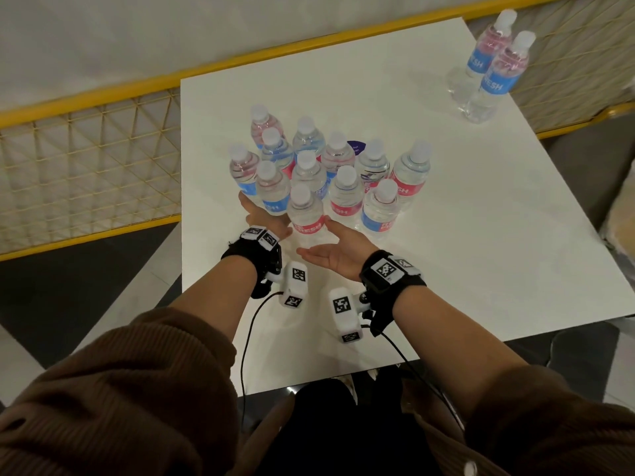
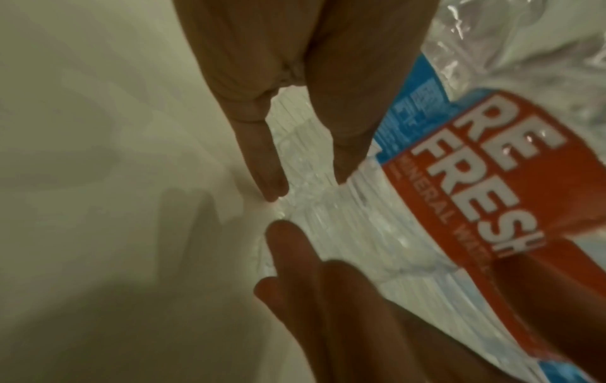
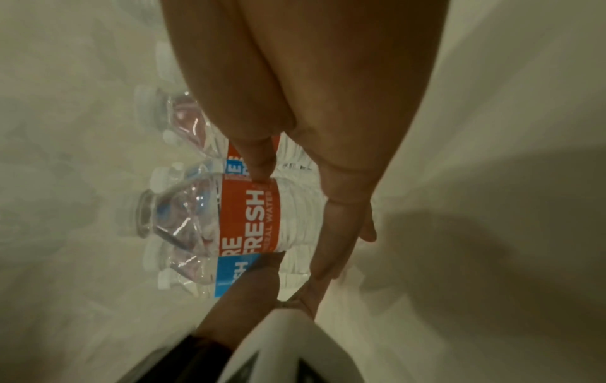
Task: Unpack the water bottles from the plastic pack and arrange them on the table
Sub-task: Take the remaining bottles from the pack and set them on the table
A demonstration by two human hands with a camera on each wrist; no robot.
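Several clear water bottles with white caps and red or blue labels stand upright in a tight cluster on the white table. The nearest one, a red-labelled bottle, stands between my hands. My left hand lies along its left side with straight fingers reaching down to the table beside the blue-labelled bottle. My right hand is open on its right, thumb touching the red label, fingers straight by the base. No plastic pack shows.
Two more blue-labelled bottles stand at the table's far right corner. A small purple item lies behind the cluster. A yellow mesh railing runs along the left and back of the table. Wrist-camera cables hang over the near edge.
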